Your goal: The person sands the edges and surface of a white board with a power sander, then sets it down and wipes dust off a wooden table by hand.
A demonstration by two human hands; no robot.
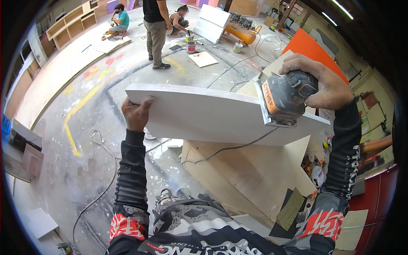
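Observation:
A long white-painted board is held up in front of me, its broad face turned toward me. My left hand grips the board's left end, with the thumb on the near face and the fingers behind. Wrapped over the top of a black and orange electric sander is my right hand. The sander's flat pad rests against the board near its right end. From the sander a dark cord runs down across the board and a plywood box beneath it.
Another person stands ahead; two more crouch farther back. An orange air compressor, a paint can and a white panel are beyond. A cable lies on the paint-marked floor to my left. An orange panel stands at right.

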